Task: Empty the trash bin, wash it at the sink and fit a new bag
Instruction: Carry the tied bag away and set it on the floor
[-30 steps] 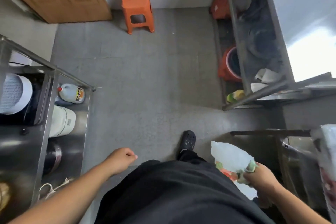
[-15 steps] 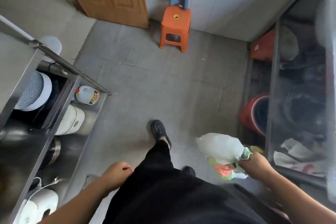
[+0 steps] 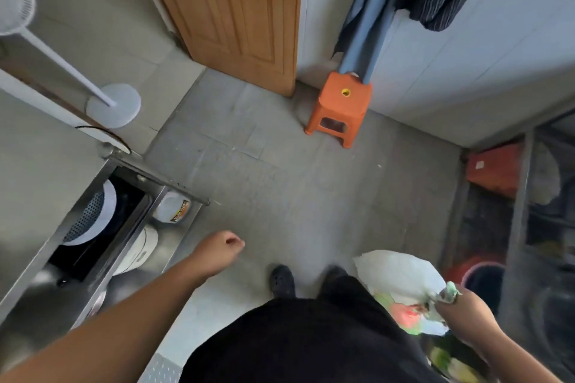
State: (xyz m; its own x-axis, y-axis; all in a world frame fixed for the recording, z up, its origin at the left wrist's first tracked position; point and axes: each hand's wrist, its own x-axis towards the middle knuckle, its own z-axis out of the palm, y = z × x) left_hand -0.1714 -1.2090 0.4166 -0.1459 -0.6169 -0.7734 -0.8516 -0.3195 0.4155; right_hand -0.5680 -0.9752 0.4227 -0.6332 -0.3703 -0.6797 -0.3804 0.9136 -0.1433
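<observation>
Grey floor tiles blur beneath us; our right hand grips a full trash bag, contents indistinct, our left hand loosely curled, empty.

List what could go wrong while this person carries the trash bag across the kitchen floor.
The right hand holds the full trash bag only by its bunched top; that grip could slip or the thin plastic tear. The orange stool stands on the floor ahead near the wooden door, a possible trip hazard. The left hand is free.
</observation>
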